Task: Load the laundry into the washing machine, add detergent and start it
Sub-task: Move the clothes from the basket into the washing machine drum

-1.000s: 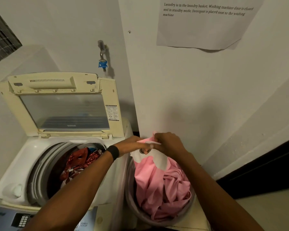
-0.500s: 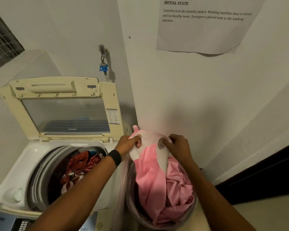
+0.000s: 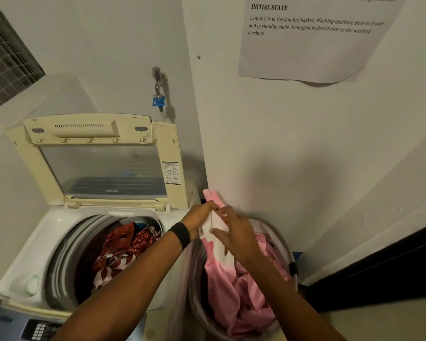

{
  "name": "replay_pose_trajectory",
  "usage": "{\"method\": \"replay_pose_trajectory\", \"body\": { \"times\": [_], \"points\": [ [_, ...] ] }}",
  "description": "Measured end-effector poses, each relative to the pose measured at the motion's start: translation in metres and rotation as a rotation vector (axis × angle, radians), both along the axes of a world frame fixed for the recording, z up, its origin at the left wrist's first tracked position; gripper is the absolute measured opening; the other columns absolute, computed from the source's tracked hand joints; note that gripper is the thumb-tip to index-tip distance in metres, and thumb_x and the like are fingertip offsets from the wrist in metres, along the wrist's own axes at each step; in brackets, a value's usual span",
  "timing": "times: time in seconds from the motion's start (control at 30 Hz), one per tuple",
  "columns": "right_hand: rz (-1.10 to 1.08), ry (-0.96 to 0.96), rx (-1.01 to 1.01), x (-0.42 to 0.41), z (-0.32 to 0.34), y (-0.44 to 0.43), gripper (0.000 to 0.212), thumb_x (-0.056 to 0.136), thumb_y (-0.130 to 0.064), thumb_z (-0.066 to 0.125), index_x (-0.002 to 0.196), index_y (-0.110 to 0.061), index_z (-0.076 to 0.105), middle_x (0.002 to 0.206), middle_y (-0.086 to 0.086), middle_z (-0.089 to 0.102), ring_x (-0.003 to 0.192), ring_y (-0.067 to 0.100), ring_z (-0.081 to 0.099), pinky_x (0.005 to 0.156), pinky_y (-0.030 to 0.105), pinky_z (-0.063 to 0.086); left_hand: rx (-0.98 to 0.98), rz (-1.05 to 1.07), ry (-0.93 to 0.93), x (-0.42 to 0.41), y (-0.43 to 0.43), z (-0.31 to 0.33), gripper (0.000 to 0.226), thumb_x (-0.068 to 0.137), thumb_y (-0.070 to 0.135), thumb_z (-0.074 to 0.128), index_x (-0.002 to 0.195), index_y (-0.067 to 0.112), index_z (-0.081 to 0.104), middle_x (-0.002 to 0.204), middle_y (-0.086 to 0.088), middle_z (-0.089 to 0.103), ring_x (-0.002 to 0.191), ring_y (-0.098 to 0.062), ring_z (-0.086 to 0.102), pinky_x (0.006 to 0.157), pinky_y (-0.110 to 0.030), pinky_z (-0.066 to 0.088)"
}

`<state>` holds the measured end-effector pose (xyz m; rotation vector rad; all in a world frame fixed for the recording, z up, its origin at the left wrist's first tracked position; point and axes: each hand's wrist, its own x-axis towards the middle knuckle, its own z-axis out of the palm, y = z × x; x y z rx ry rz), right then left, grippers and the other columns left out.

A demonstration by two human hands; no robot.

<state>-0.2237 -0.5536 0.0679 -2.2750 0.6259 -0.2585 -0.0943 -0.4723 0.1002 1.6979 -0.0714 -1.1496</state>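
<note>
A: Two hands on one thing?
B: Yes, both on the pink-and-white cloth garment [image 3: 241, 299], lifted partly out of the round grey plastic laundry basket [image 3: 196, 286], lower folds heaped inside.
A: Left hand [image 3: 202, 215] doing what?
B: Clenched round the garment's upper end, fingers curled tight, a pink tip poking up past the knuckles. Black wristband [image 3: 181, 233] on that wrist.
A: And the right hand [image 3: 236, 232]?
B: Laid over the white panel just beside the left, fingers only loosely bent, thumb on the cloth. Gripping or merely touching? Cannot tell.
A: Where, all that?
B: Over the basket's far edge, just right of the cream top-loading washing machine [image 3: 47, 232].
A: Machine shut?
B: Open, with the yellowed lid with clear window [image 3: 101, 166] tipped up against the wall and red-and-white patterned laundry [image 3: 126, 249] down in the drum.
A: Anything behind?
B: Metal wall tap with blue fitting [image 3: 158, 99] above the lid; white printed paper sheet [image 3: 312, 50] on the wall, upper right.
</note>
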Motion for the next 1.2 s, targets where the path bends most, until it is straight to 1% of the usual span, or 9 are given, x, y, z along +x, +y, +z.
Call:
{"method": "replay_pose_trajectory", "body": {
  "times": [0.07,0.17,0.27,0.43,0.63,0.77,1.0,1.1,1.2],
  "points": [
    [-0.007,0.046,0.220,-0.009,-0.007,-0.003,0.043,0.083,-0.043,0.078,0.110,-0.031,0.045,0.093,-0.009,0.071,0.073,0.011,0.072,0.065,0.026,0.056,-0.018,-0.014,-0.056,0.004,0.002,0.005,0.019,0.100,0.024,0.053,0.095,0.009,0.064,0.082,-0.012,0.066,0.070,-0.023,0.063,0.064,-0.028,0.050],
    [0.214,0.282,0.125,-0.029,-0.025,-0.025,0.048,0.083,-0.062,0.067,0.117,-0.029,0.058,0.111,-0.005,0.072,0.102,0.018,0.068,0.089,0.036,0.053,-0.018,-0.049,-0.156,0.011,0.010,0.010,0.018,0.099,0.022,0.051,0.090,0.010,0.061,0.079,-0.010,0.061,0.066,-0.021,0.058,0.063,-0.028,0.044],
    [0.349,0.320,0.051,-0.041,-0.036,-0.041,0.046,0.096,-0.046,0.063,0.135,-0.023,0.058,0.128,0.002,0.068,0.118,0.025,0.062,0.098,0.033,0.046,-0.027,-0.079,-0.220,0.023,0.013,0.013,0.020,0.097,0.023,0.052,0.095,0.009,0.067,0.086,-0.011,0.067,0.074,-0.023,0.061,0.068,-0.029,0.045],
    [0.393,0.069,-0.097,-0.028,-0.005,-0.061,0.030,0.097,-0.047,0.064,0.116,-0.025,0.072,0.113,-0.002,0.074,0.102,0.017,0.066,0.086,0.031,0.049,0.109,-0.384,-0.333,0.031,0.016,0.019,0.022,0.090,0.031,0.061,0.089,0.011,0.069,0.088,-0.003,0.073,0.081,-0.019,0.061,0.073,-0.028,0.045],
    [0.178,0.030,-0.176,0.000,0.019,-0.060,0.040,0.084,-0.059,0.073,0.096,-0.022,0.079,0.088,0.004,0.076,0.081,0.024,0.068,0.074,0.036,0.052,0.018,-0.595,-0.260,0.014,0.013,0.017,0.047,0.098,0.058,0.057,0.122,0.020,0.073,0.114,0.002,0.077,0.104,-0.013,0.072,0.095,-0.023,0.052],
    [0.113,0.101,-0.170,0.005,0.010,-0.056,0.041,0.080,-0.060,0.076,0.078,-0.020,0.067,0.076,-0.002,0.069,0.072,0.016,0.062,0.066,0.032,0.047,-0.005,-0.733,-0.350,0.018,0.017,0.011,0.031,0.086,0.032,0.081,0.106,0.009,0.073,0.095,-0.002,0.073,0.091,-0.014,0.066,0.085,-0.025,0.051],
    [0.412,0.274,0.344,-0.020,-0.006,-0.072,0.040,0.090,-0.067,0.062,0.102,-0.029,0.071,0.094,-0.015,0.076,0.087,-0.001,0.069,0.083,0.025,0.053,-0.052,-0.674,-0.364,0.039,0.023,0.019,0.030,0.088,0.042,0.078,0.098,0.014,0.076,0.092,-0.009,0.074,0.087,-0.017,0.066,0.081,-0.030,0.049],
    [0.447,0.375,0.220,-0.039,-0.022,-0.091,0.014,0.091,-0.044,0.074,0.099,-0.033,0.070,0.091,-0.021,0.069,0.083,-0.009,0.061,0.086,0.030,0.049,-0.033,-0.603,-0.394,0.051,0.026,0.020,0.029,0.088,0.046,0.076,0.088,0.018,0.074,0.084,0.000,0.073,0.083,-0.015,0.065,0.081,-0.029,0.048],
    [0.240,0.289,0.033,-0.040,-0.022,-0.106,0.018,0.092,-0.041,0.073,0.091,-0.023,0.070,0.082,-0.010,0.065,0.079,0.012,0.063,0.070,0.028,0.039,0.069,-0.530,-0.506,0.054,0.027,0.017,0.039,0.085,0.049,0.076,0.088,0.010,0.073,0.082,-0.002,0.072,0.079,-0.018,0.065,0.076,-0.030,0.046]
  ]
}}
